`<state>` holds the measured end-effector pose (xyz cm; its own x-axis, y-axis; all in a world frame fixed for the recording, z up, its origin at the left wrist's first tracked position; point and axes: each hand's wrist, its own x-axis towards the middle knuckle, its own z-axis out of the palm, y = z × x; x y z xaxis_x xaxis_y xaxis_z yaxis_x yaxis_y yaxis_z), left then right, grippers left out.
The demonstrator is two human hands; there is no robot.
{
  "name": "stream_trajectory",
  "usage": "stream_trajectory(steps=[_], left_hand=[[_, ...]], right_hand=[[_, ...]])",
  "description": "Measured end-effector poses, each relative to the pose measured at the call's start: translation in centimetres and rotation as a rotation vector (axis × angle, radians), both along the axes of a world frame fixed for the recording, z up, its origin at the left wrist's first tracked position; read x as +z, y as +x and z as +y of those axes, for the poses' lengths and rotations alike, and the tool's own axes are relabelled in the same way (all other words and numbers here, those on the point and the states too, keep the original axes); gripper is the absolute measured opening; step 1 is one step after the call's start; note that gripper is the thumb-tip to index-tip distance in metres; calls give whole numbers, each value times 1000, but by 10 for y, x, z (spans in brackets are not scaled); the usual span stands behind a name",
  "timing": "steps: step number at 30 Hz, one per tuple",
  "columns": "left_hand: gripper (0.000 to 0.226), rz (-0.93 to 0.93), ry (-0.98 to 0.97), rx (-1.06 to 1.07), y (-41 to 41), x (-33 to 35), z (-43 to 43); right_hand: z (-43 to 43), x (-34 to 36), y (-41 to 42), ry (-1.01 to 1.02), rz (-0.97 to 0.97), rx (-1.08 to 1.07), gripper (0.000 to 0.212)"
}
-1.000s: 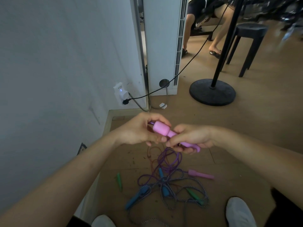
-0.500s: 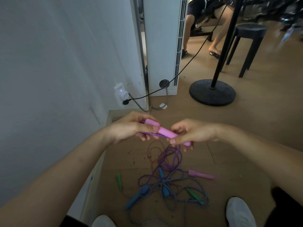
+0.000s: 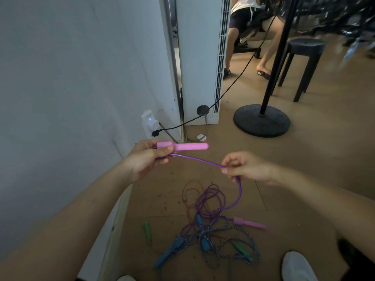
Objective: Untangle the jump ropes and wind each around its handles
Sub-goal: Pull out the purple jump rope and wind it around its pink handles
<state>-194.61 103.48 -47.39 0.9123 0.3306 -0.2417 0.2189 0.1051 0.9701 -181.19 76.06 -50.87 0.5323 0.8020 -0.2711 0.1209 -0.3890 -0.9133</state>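
My left hand [image 3: 149, 158] grips a pink handle [image 3: 183, 146] held level, its free end pointing right. A purple rope [image 3: 199, 159] runs from under that hand to my right hand [image 3: 246, 166], which pinches it between thumb and fingers. Past my right hand the rope drops in a curve to a tangle [image 3: 211, 230] on the floor. In the tangle lie the second pink handle [image 3: 249, 223], blue handles [image 3: 169, 253], green handles [image 3: 147, 232], a thin red rope [image 3: 188, 191] and a striped grey rope [image 3: 239, 240].
A white wall [image 3: 71, 88] stands at my left with a plugged socket [image 3: 149, 123]. A white floor unit [image 3: 199, 57], a black pole base [image 3: 261, 122], a black stool [image 3: 304, 57] and a seated person's legs [image 3: 263, 47] are farther off. My white shoes [image 3: 297, 267] flank the tangle.
My right hand has let go of the pink handle and slid right along the purple rope. My left hand has turned the handle level and moved left and up.
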Motion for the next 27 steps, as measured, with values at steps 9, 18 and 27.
stream_trajectory(steps=[9, 18, 27], left_hand=[[42, 26, 53, -258, -3, 5, -11], [34, 29, 152, -403, 2, 8, -22], [42, -25, 96, -337, 6, 12, -23]], right_hand=[[7, 16, -4, 57, -70, 88, 44], [13, 22, -11, -11, -214, 215, 26], [13, 23, -9, 88, 94, 209, 38]])
